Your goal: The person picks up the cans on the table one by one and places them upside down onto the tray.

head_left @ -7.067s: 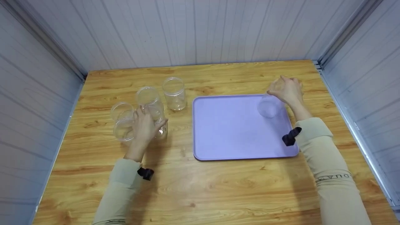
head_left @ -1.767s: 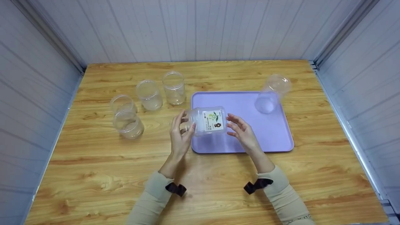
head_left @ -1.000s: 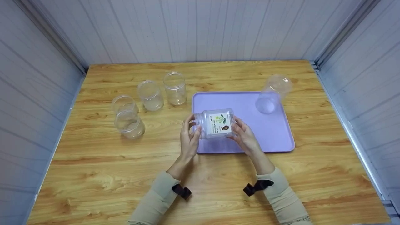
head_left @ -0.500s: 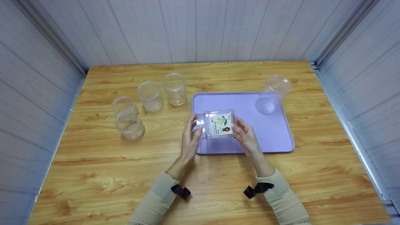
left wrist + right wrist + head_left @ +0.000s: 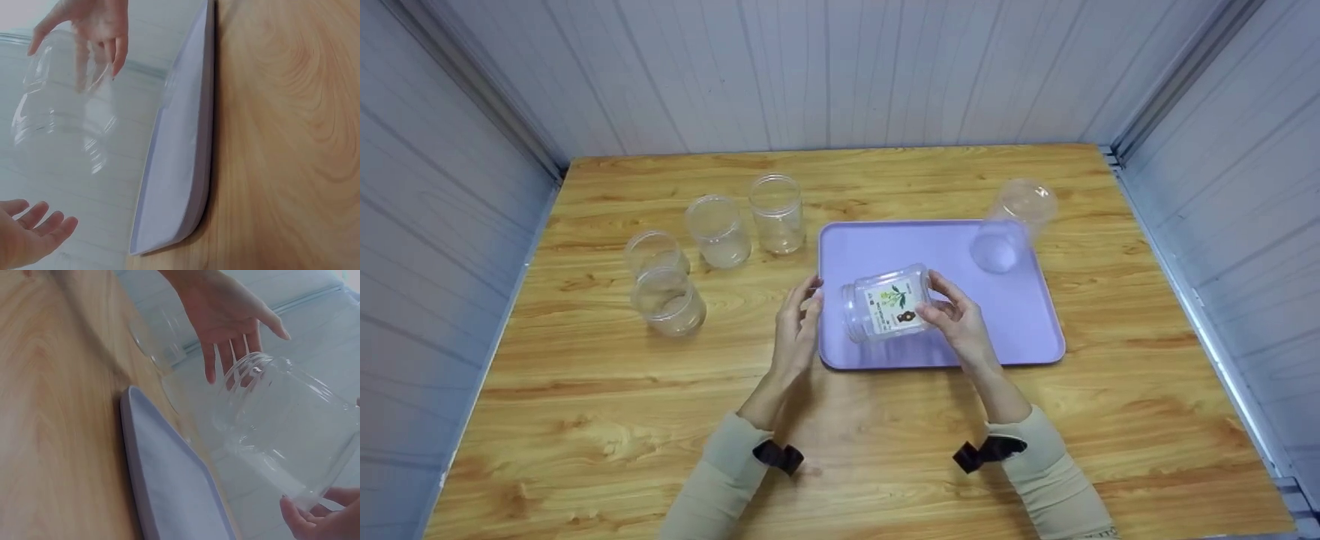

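My right hand (image 5: 966, 330) grips a clear plastic jar (image 5: 885, 304) by its base end, thumb on the label. The jar lies sideways over the purple tray (image 5: 960, 352), its open mouth to the left and tipped a little toward me. A white label with a green plant and a brown bear faces up. My left hand (image 5: 795, 326) is just left of the mouth, fingers loosely bent and apart from the jar. In the left wrist view, a gap shows between the left fingers (image 5: 50, 225) and the jar's mouth.
Another clear jar (image 5: 1011, 225) stands upright at the tray's back right corner. Several clear jars stand on the wooden table (image 5: 607, 420) to the left, among them a front one (image 5: 671, 304) and a back one (image 5: 778, 214). White panel walls (image 5: 825, 75) enclose the table.
Earlier, my right hand left a jar at the tray's back corner and my left took one from the group. Both hands then held it; now the left has let go and the jar has turned slightly.
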The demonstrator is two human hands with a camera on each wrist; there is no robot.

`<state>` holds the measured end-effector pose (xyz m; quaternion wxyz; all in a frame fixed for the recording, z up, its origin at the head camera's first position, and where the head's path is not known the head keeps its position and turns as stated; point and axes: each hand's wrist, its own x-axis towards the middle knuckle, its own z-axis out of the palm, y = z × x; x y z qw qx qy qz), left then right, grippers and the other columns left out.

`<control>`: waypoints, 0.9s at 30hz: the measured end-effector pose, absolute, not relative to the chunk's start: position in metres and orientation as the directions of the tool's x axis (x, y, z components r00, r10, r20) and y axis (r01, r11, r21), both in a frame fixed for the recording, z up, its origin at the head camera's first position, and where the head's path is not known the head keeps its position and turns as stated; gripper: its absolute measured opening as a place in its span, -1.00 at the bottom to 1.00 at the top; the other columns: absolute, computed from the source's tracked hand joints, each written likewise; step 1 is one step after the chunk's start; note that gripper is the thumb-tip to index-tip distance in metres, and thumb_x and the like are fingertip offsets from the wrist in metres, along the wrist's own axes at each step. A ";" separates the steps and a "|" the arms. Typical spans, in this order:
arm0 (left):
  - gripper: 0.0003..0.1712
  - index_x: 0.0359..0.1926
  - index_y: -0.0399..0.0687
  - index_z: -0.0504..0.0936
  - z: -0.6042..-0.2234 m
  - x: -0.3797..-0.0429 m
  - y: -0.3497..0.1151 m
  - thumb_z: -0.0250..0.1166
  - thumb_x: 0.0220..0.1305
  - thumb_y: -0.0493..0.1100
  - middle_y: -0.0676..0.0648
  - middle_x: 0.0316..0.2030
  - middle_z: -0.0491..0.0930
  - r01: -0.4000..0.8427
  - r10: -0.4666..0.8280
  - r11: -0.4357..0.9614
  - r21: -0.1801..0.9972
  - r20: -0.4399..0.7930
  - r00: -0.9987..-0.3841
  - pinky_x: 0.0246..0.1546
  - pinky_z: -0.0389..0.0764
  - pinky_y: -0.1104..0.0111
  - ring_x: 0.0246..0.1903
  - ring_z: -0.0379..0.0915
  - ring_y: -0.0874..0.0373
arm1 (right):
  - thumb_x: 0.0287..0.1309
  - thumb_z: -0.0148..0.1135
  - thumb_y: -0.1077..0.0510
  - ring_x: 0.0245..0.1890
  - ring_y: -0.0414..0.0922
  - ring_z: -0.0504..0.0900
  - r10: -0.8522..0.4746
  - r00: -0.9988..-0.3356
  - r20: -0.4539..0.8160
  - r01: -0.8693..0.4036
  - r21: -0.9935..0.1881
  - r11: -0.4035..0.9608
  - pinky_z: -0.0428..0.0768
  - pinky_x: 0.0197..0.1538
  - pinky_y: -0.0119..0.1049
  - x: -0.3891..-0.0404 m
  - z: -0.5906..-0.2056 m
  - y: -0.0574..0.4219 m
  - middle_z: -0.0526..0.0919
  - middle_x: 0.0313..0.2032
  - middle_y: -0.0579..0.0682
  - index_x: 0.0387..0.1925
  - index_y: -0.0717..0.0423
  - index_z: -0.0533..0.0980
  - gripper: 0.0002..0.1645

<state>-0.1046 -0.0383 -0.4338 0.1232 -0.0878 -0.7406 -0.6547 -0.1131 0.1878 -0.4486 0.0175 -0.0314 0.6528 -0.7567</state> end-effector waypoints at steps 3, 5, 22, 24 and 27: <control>-0.64 0.05 -0.49 0.35 -0.436 -0.108 -0.044 -0.03 0.26 -0.37 -0.35 -0.11 0.43 0.268 -0.064 0.161 0.950 0.282 -0.957 -0.20 0.48 0.14 -0.13 0.38 -0.14 | -0.04 0.17 0.33 -0.11 -0.06 0.39 -0.044 -0.999 -0.018 0.022 -0.994 -0.107 0.50 -0.19 -0.43 -0.113 -0.442 0.190 0.25 0.13 0.19 0.24 0.34 0.12 -0.23; -0.66 0.03 -0.45 0.39 -0.443 -0.113 -0.048 0.01 0.26 -0.33 -0.31 -0.13 0.46 0.247 -0.079 0.174 0.953 0.264 -0.961 -0.22 0.49 0.14 -0.15 0.40 -0.10 | -0.04 0.18 0.38 -0.10 -0.04 0.35 -0.024 -0.999 -0.034 0.036 -0.997 -0.064 0.47 -0.18 -0.43 -0.113 -0.439 0.192 0.25 0.14 0.17 0.24 0.31 0.13 -0.23; -0.63 -0.04 -0.34 0.45 -0.460 -0.128 -0.080 0.16 0.16 -0.20 -0.26 -0.10 0.46 0.221 -0.133 0.351 0.910 0.282 -0.950 -0.18 0.45 0.11 -0.12 0.36 -0.09 | -0.24 0.43 0.08 0.00 0.05 0.31 0.053 -0.991 0.125 -0.087 -0.885 0.458 0.31 0.03 -0.09 -0.117 -0.436 0.214 0.24 0.16 0.17 0.23 0.26 0.17 -0.02; -0.63 -0.04 -0.34 0.46 -0.459 -0.129 -0.082 0.17 0.16 -0.21 -0.25 -0.10 0.46 0.216 -0.140 0.365 0.906 0.283 -0.949 -0.19 0.45 0.10 -0.11 0.36 -0.10 | -0.26 0.44 0.06 0.03 0.07 0.30 0.056 -0.990 0.132 -0.088 -0.866 0.492 0.30 0.07 -0.08 -0.118 -0.436 0.216 0.22 0.17 0.19 0.23 0.28 0.17 0.01; -0.63 -0.05 -0.33 0.46 -0.458 -0.130 -0.086 0.17 0.15 -0.20 -0.23 -0.10 0.45 0.209 -0.146 0.389 0.897 0.284 -0.948 -0.20 0.46 0.17 -0.11 0.36 -0.07 | -0.29 0.45 0.04 0.10 0.09 0.25 0.064 -0.988 0.139 -0.085 -0.847 0.524 0.23 0.15 -0.05 -0.119 -0.435 0.219 0.21 0.18 0.20 0.23 0.30 0.17 0.03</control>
